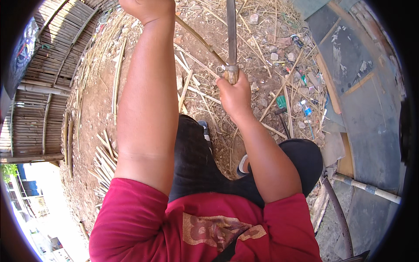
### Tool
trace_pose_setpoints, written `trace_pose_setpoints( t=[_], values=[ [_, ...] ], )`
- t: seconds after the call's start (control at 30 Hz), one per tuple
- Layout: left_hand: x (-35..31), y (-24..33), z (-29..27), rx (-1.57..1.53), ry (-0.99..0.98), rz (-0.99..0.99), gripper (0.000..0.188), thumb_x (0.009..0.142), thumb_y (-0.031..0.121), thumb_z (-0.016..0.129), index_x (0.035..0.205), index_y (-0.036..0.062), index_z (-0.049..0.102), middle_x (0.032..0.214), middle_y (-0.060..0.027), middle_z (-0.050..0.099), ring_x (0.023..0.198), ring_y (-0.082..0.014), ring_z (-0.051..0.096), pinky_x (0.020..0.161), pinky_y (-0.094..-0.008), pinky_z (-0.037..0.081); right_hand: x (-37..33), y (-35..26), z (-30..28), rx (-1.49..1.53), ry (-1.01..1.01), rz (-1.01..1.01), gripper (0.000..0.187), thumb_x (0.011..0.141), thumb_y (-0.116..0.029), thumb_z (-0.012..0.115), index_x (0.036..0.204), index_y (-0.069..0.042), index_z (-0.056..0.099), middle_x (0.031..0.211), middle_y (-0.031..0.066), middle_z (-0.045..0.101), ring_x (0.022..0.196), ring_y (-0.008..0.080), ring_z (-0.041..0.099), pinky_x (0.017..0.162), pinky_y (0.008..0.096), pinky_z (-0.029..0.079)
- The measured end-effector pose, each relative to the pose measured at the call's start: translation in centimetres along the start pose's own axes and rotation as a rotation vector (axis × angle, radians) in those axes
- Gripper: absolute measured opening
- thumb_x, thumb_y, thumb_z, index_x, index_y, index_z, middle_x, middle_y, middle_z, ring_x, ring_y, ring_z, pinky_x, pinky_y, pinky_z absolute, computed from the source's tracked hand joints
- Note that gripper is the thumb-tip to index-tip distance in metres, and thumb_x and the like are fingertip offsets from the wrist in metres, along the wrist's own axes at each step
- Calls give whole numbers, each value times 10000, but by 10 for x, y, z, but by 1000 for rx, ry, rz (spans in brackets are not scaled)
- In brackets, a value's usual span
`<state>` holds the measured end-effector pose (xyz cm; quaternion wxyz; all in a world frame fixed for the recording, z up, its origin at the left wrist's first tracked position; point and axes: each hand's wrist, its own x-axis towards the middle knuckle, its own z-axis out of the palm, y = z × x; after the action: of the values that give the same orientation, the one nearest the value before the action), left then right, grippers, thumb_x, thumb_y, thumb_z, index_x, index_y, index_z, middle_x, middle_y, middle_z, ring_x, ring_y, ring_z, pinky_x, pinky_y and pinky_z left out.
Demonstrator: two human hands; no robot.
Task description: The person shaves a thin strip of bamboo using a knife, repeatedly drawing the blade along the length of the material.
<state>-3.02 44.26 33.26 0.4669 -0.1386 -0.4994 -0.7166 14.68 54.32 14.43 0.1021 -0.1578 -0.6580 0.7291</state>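
My right hand is closed round the wooden handle of a machete, its long dark blade pointing away from me and running out at the top edge. My left hand is closed at the top edge, its fingers partly cut off. A thin bamboo stick slants from beside that hand down to the machete's metal collar, where its lower end meets or passes close to the blade; touching or not, I cannot tell. My left hand appears to grip the stick's upper part.
Split bamboo strips lie piled at left on the dirt ground. More strips, stones, a plastic bottle and a green plastic piece litter the right. A bamboo wall stands left; grey panels line the right. My knees are bent.
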Motion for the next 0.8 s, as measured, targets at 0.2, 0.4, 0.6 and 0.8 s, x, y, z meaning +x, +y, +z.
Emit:
trace_pose_setpoints(
  t=[0.2, 0.4, 0.6, 0.8],
  values=[
    [6, -14, 12, -133, -49, 69, 616, 1000, 740, 313, 751, 179, 358, 636, 57, 313, 530, -87, 308, 487, -274, 260, 3, 52, -2, -471, -2, -120, 329, 828, -151, 677, 1110, 0, 597, 887, 240, 701, 866, 417, 703, 770, 469, 540],
    [4, 1, 1, -143, 34, -49, 615, 987, 751, 342, 753, 181, 348, 634, 57, 315, 519, -91, 315, 472, -257, 262, 17, 81, -6, -446, -177, 136, 360, 801, -159, 664, 1118, 2, 610, 911, 240, 702, 856, 408, 697, 767, 468, 534],
    [-2, 3, 6, -48, 29, -34, 651, 977, 774, 314, 721, 176, 354, 628, 56, 318, 537, -91, 319, 500, -266, 265, -3, 14, 6, -197, -60, 54, 340, 814, -151, 664, 1108, 12, 618, 879, 238, 703, 849, 402, 701, 756, 460, 529],
    [1, 0, 5, -7, -86, 79, 706, 971, 793, 254, 707, 146, 356, 631, 41, 326, 551, -110, 309, 522, -299, 267, -3, 26, 5, -368, 17, -153, 325, 832, -149, 695, 1101, 13, 612, 860, 204, 681, 818, 356, 666, 729, 431, 514]
  ],
)
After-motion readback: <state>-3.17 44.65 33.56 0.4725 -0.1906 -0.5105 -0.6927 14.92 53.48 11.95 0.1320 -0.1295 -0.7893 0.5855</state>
